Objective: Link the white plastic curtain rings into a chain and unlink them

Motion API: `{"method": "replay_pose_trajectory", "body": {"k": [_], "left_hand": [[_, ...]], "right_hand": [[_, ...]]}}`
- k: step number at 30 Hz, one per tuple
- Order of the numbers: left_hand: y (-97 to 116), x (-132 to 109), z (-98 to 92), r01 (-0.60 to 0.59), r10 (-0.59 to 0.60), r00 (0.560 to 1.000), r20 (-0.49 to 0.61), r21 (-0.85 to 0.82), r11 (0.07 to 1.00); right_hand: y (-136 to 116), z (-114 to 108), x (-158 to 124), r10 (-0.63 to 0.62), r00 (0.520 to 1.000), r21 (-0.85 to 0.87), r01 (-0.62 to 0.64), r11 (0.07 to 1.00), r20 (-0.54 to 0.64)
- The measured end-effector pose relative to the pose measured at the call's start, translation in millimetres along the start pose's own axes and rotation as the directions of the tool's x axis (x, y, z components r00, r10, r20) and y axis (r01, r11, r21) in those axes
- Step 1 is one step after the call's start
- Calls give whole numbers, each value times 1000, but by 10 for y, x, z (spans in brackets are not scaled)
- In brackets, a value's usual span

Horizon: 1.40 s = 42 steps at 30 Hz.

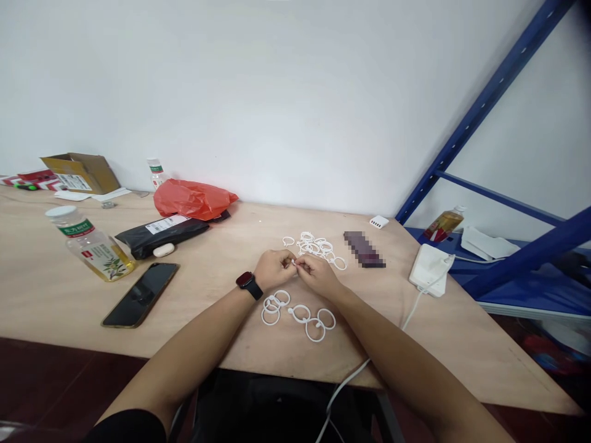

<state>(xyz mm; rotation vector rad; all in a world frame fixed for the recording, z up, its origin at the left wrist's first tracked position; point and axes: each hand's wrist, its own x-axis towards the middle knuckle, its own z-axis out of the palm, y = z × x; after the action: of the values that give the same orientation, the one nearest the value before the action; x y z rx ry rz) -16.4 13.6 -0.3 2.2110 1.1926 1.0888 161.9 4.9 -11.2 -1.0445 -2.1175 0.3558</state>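
My left hand (pixel 273 268) and my right hand (pixel 317 274) meet over the middle of the wooden table (pixel 55 295), fingers pinched together on a small white plastic ring (pixel 293 263) between them. A black smartwatch (pixel 249 285) sits on my left wrist. Just beyond my hands lies a heap of several loose white rings (pixel 316 248). Closer to me, under my forearms, several white rings (pixel 298 312) lie hooked into a short chain.
A black phone (pixel 141 294) and a bottle lying on its side (pixel 90 243) are at the left. A black parcel (pixel 161 232), red bag (pixel 191 198) and cardboard box (pixel 82 172) sit behind. White power bank (pixel 430 269) with cable at right, blue shelving (pixel 508 246) beyond.
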Motion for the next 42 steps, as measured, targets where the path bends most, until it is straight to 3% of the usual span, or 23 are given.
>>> {"method": "replay_pose_trajectory", "body": {"k": [6, 10, 12, 14, 16, 19, 20, 21, 23, 26, 28, 30, 33, 37, 42], "left_hand": [[0, 35, -50, 106, -103, 994, 22, -166, 981], [-13, 78, -280, 1, 4, 999, 32, -147, 989], [-53, 89, -391, -26, 40, 988, 150, -90, 996], [-111, 82, -440, 5, 27, 919, 393, -80, 997], [-165, 60, -416, 30, 17, 828, 560, -75, 997], [-204, 27, -306, 46, -29, 746, 666, -8, 999], [-206, 23, -271, 42, -45, 743, 668, 20, 999], [-206, 24, -242, 32, -60, 758, 650, 55, 998], [-207, 35, -206, 28, -88, 829, 553, 115, 993], [-229, 63, -168, 133, -143, 926, 350, 53, 990], [-251, 79, -130, 250, -210, 937, 279, -114, 962], [-263, 91, -86, 345, -270, 922, 277, -272, 898], [-247, 105, -49, 392, -295, 913, 283, -404, 826], [-177, 111, -88, 288, -215, 954, 208, -441, 850], [-112, 78, -151, -19, 30, 999, 40, -255, 967]], "right_hand": [[-78, -17, 1, -50, 999, 12, 50, 999, -4], [26, -105, 21, -100, 971, -84, 83, 993, -218], [119, -152, 32, -65, 948, -154, 17, 988, -312], [198, -179, 39, 15, 941, -208, -91, 974, -339], [234, -180, 42, 78, 945, -222, -154, 963, -317], [194, -145, 36, 86, 962, -198, -140, 970, -258], [164, -131, 31, 67, 970, -187, -112, 976, -233], [130, -118, 24, 39, 979, -174, -75, 982, -202], [65, -102, 8, -39, 991, -142, 21, 990, -127], [-10, -96, -16, -160, 987, -87, 157, 984, -25], [-48, -97, -25, -215, 976, -65, 216, 974, 26], [-76, -97, -27, -236, 970, -67, 239, 969, 51], [-90, -101, -19, -210, 977, -93, 213, 973, 34], [-37, -104, -4, -100, 994, -125, 93, 988, -49], [63, -83, -1, 11, 994, -104, -22, 994, -105]]}}
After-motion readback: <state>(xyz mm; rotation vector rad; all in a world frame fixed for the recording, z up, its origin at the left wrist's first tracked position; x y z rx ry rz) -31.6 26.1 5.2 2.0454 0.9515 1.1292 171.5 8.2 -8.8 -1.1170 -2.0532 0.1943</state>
